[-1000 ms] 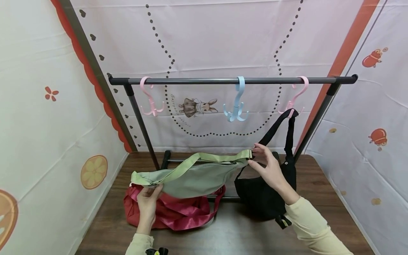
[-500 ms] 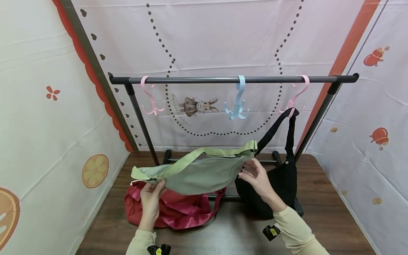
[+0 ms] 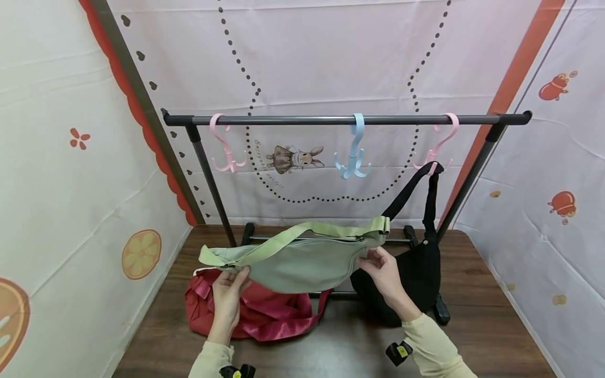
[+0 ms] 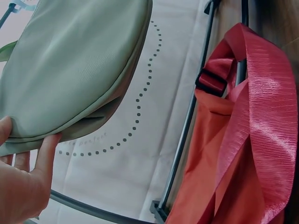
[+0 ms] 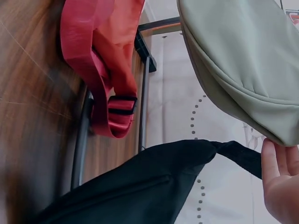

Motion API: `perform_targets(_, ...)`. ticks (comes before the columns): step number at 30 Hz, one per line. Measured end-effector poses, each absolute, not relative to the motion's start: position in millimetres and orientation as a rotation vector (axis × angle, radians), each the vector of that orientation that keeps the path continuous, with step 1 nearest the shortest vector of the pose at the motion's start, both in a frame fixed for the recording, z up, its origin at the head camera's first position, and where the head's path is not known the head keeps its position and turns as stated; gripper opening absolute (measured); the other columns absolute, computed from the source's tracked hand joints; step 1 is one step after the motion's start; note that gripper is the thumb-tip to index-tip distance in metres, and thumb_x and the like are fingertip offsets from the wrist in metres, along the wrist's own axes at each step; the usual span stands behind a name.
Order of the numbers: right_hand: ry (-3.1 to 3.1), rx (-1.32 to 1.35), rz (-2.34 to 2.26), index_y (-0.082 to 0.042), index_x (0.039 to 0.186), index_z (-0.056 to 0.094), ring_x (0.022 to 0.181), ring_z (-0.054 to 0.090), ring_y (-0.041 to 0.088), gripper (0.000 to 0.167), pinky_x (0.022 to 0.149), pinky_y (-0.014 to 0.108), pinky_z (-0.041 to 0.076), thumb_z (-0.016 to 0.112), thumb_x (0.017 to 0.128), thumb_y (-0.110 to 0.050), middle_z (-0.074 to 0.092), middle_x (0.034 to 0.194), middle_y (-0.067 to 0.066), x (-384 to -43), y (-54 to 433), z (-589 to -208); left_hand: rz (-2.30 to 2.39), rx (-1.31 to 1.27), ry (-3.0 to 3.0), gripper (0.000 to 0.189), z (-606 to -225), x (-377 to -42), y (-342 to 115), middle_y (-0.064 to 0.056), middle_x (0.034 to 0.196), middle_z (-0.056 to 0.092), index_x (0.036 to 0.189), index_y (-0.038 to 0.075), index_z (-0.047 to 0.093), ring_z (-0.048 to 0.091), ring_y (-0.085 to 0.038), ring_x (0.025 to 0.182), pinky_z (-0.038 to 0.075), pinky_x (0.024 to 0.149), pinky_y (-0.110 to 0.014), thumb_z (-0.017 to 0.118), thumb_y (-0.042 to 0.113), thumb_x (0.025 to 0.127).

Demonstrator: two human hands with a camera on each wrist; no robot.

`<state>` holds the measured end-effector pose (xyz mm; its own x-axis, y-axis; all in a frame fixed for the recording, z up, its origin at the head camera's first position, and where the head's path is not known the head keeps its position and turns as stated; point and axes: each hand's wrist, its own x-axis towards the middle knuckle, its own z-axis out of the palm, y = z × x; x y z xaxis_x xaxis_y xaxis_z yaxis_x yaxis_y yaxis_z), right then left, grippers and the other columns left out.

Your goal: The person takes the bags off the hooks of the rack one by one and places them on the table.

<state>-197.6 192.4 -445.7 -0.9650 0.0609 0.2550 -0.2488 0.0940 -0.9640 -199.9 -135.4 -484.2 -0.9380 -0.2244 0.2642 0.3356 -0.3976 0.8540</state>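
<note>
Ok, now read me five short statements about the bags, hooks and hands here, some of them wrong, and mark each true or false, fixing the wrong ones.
1. The left hand and the right hand both hold the green bag. True.
2. The blue hook hangs from the top bar. True.
3. The black bag hangs from the blue hook. False: the black bag hangs from the pink hook on the right.
4. The red bag lies on the table. True.
5. The green bag's strap is looped over a hook. False: the strap is on no hook; it runs along the bag's upper side.
</note>
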Motion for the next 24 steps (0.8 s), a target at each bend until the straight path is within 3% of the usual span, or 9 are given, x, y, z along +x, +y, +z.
perform_targets(5,-2.118,0.111,1.965,-0.001,0.092,0.056,0.077,0.056,0.007,0.010,0.070,0.020,0.047,0.062,0.083,-0.002,0.055,0.079,-0.004,-193,190,-450,-2.390,0.051,-1.611,0.018,-470,-190,-131,0.004,0.078,0.065,0.088,0.015,0.064,0.062,-0.005,0.071,0.053,0.065,-0.024,0.058,-0.001,0.086)
perform_targets(9,-2.088,0.074,1.972,0.001,0.085,0.052,0.070,0.053,0.008,0.011,0.065,0.021,0.045,0.062,0.082,0.000,0.052,0.074,-0.002,-190,187,-452,-2.375,0.076,-1.663,0.014,-475,-190,-132,0.003,0.085,0.066,0.093,0.013,0.064,0.062,-0.005,0.073,0.053,0.065,-0.024,0.060,0.002,0.085)
perform_targets(18,-2.124,0.035,1.987,0.005,0.093,0.054,0.075,0.055,0.007,0.015,0.068,0.020,0.046,0.062,0.083,-0.002,0.055,0.081,-0.002,-176,184,-464,-2.344,-0.025,-1.708,0.021,-495,-184,-140,0.003,0.090,0.064,0.104,0.010,0.062,0.061,-0.005,0.074,0.052,0.060,-0.022,0.064,0.010,0.083)
perform_targets(21,-2.124,-0.013,1.994,0.005,0.094,0.054,0.073,0.054,0.007,0.015,0.066,0.019,0.045,0.062,0.083,-0.001,0.054,0.081,-0.001,-172,181,-468,-2.333,0.052,-1.772,0.028,-507,-186,-146,-0.001,0.092,0.064,0.108,0.005,0.059,0.061,-0.007,0.076,0.053,0.061,-0.024,0.067,0.014,0.082)
perform_targets(24,-2.124,-0.070,2.006,0.005,0.093,0.054,0.070,0.052,0.007,0.015,0.063,0.020,0.044,0.062,0.083,-0.001,0.052,0.080,0.001,-167,177,-469,-2.343,0.011,-1.792,0.035,-552,-203,-163,-0.006,0.099,0.063,0.115,0.001,0.056,0.062,-0.011,0.081,0.054,0.064,-0.028,0.065,0.014,0.084)
